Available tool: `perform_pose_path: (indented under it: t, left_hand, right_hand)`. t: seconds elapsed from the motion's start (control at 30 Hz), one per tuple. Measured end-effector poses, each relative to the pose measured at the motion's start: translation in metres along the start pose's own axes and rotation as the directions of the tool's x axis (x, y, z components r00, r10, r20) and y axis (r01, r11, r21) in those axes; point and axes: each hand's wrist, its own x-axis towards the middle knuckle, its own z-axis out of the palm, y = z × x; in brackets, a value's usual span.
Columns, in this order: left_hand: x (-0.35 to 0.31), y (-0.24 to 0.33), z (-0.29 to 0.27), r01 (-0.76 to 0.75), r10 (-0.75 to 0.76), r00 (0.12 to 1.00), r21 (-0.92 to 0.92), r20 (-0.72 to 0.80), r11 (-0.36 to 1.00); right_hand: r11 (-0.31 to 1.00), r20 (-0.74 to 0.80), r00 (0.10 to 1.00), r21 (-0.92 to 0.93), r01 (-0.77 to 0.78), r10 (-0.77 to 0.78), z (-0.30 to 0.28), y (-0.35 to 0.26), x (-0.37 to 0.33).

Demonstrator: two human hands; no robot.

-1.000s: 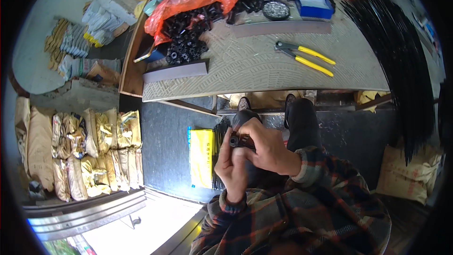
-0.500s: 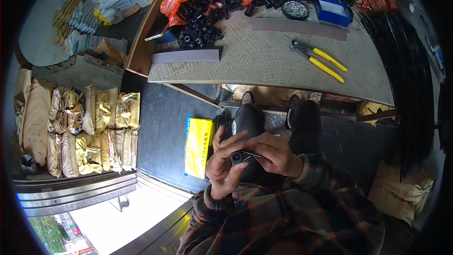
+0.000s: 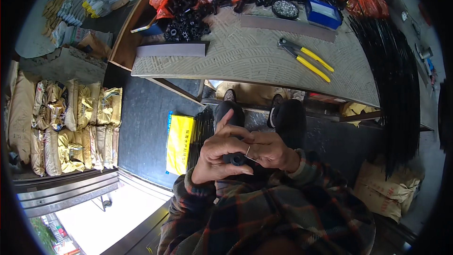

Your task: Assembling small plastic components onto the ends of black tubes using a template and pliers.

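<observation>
Over my lap, my left hand [image 3: 218, 155] is closed around a small black cylindrical part [image 3: 237, 159]. Its round, hollow end shows between thumb and fingers. My right hand [image 3: 273, 149] meets it from the right, fingertips pinched on a thin metal pin [image 3: 247, 151] beside the black part. A second thin, shiny sliver runs from the right fingertips toward the part; whether the two are one bent piece I cannot tell. The fingers hide much of the black part.
On the worktable [image 3: 226, 63] lie yellow-handled pliers [image 3: 306, 60], grey strips, a blue box [image 3: 323, 14], a dish of small metal pieces [image 3: 285, 9] and heaped black parts [image 3: 188, 26]. Long black rods [image 3: 391, 85] hang at right. A yellow packet [image 3: 180, 144] lies at left.
My hands have drawn closer together at the black part, and the thin metal pin now stands out at the right fingertips. The whole view has shifted, so the surroundings sit further left.
</observation>
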Motion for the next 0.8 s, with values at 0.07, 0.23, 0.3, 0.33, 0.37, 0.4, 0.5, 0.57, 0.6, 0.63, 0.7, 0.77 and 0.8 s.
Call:
perform_pose_path:
  t: [0.07,0.23,0.3,0.33,0.37,0.4,0.5,0.57,0.6,0.63,0.7,0.77,0.8]
  left_hand:
    - [0.002,0.003,-0.001,-0.011,0.011,0.999,-0.005,0.044,1.0]
    - [-0.003,-0.01,0.011,0.064,-0.081,0.992,-0.176,-0.096,0.982]
    - [-0.007,-0.014,0.021,0.047,-0.138,0.969,-0.392,-0.205,0.919]
    - [-0.008,-0.014,0.025,0.039,-0.128,0.97,-0.386,-0.209,0.922]
    - [-0.007,-0.014,0.03,0.022,-0.128,0.954,-0.361,-0.272,0.932]
    - [-0.005,-0.015,0.033,0.012,-0.132,0.931,-0.334,-0.339,0.942]
    - [-0.004,-0.013,0.035,0.091,-0.174,0.923,-0.244,-0.343,0.965]
    - [-0.004,-0.01,0.032,0.161,-0.236,0.919,-0.248,-0.316,0.955]
    - [-0.006,-0.011,0.031,0.163,-0.237,0.917,-0.243,-0.319,0.956]
    - [-0.008,-0.014,0.029,0.144,-0.21,0.927,-0.22,-0.312,0.965]
    - [-0.007,-0.018,0.026,0.118,-0.175,0.935,-0.196,-0.308,0.974]
    - [-0.007,-0.02,0.025,0.138,-0.2,0.942,-0.23,-0.271,0.963]
    - [-0.01,-0.024,0.024,0.146,-0.206,0.942,-0.23,-0.265,0.962]
  right_hand:
    - [0.999,0.064,0.998,0.048,-0.015,0.012,-0.006,-0.001,0.001]
    - [0.921,0.119,0.971,-0.358,-0.154,0.208,-0.081,-0.003,0.022]
    - [0.516,-0.253,0.964,-0.817,-0.259,0.083,-0.125,0.013,0.027]
    - [0.311,-0.316,0.946,-0.894,-0.322,0.069,-0.141,0.014,0.034]
    - [0.206,-0.347,0.925,-0.904,-0.375,0.157,-0.155,0.022,0.031]
    - [0.201,-0.348,0.926,-0.906,-0.372,0.147,-0.157,0.028,0.031]
    - [0.107,-0.141,0.985,-0.983,-0.152,0.096,-0.164,0.044,0.033]
    - [0.079,-0.159,0.982,-0.983,-0.167,0.097,-0.168,0.047,0.036]
    - [0.053,-0.18,0.978,-0.981,-0.186,0.106,-0.167,0.049,0.037]
    - [0.06,-0.18,0.978,-0.981,-0.187,0.105,-0.167,0.049,0.033]
    - [0.664,-0.489,0.798,-0.471,-0.581,0.351,-0.16,0.042,0.02]
    - [0.835,-0.332,0.794,-0.036,-0.55,0.509,-0.13,0.016,0.013]
    - [0.881,-0.153,0.908,-0.224,-0.416,0.39,-0.115,-0.006,0.02]
